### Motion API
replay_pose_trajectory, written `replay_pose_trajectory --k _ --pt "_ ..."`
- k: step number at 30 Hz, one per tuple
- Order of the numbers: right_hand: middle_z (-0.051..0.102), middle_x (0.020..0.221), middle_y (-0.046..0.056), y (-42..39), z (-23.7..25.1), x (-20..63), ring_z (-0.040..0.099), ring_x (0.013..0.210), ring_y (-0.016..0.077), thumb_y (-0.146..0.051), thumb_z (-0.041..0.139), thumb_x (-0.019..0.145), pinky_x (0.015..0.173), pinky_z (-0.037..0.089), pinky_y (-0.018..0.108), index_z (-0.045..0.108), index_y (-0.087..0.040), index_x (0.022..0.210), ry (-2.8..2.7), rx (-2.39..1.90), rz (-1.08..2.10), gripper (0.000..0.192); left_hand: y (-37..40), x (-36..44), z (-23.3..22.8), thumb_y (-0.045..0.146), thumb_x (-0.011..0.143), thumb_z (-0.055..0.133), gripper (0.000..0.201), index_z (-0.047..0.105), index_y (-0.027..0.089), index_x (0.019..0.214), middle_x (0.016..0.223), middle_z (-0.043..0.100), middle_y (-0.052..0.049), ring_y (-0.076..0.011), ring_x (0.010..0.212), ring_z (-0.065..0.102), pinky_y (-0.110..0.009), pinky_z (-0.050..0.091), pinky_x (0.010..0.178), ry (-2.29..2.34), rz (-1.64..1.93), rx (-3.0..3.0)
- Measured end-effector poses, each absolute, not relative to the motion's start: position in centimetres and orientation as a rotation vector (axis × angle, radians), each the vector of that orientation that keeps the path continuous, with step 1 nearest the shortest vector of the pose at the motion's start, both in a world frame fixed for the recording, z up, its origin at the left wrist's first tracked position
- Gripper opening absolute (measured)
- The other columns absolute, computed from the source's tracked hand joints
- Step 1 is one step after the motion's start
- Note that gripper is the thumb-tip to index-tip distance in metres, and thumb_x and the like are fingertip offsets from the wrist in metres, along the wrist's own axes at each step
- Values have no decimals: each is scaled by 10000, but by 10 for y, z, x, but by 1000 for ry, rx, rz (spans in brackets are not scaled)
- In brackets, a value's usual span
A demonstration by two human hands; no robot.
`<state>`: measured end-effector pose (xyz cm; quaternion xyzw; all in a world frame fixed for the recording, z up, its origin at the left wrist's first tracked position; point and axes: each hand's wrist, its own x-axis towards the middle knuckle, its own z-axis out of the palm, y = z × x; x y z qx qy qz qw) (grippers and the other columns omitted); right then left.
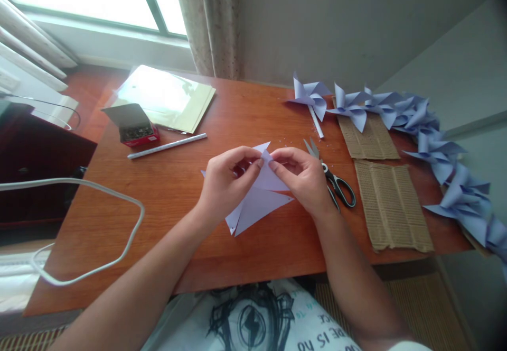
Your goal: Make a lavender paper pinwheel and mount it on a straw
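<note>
Near the middle of the desk lies a cut sheet of lilac paper [261, 208], with slits running in from its corners and small dark marks at some tips. My left hand [232, 179] pinches the paper at its far side between thumb and index finger. Right beside it, my right hand [299, 174] also has thumb and forefinger closed on the paper, close to a raised tip. Part of the sheet is hidden beneath both hands. Scissors [336, 182] with black and grey handles lie spread just right of my right hand.
Finished lilac pinwheels [431, 150] line the right edge, and one pinwheel [311, 97] has a stick. Cardboard pieces [392, 208] lie at right. On the left are a rolled paper stick [168, 146], a red box [138, 135] of small metallic pieces, paper sheets [198, 108] and a white cable [138, 219].
</note>
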<state>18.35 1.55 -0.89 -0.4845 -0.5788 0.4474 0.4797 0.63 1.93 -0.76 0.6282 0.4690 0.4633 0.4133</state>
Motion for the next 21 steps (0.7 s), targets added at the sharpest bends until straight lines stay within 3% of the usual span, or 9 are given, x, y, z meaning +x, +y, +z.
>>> replay_pose_trajectory --k 11,21 --pt "732 891 -6 14 -1 183 684 846 176 -236 719 888 749 582 334 737 -278 893 -1564 -1159 834 46 18 10 -11 256 878 661 105 732 178 881 715 694 -20 -123 609 571 -228 445 571 1182 1031 1707" --pt "727 972 13 14 0 183 694 935 198 -220 708 897 791 602 364 741 -296 888 -1659 -1080 763 83 20 8 -5 349 858 714 187 722 162 861 786 705 -49 -157 703 600 -254 458 617 1038 1019 1322"
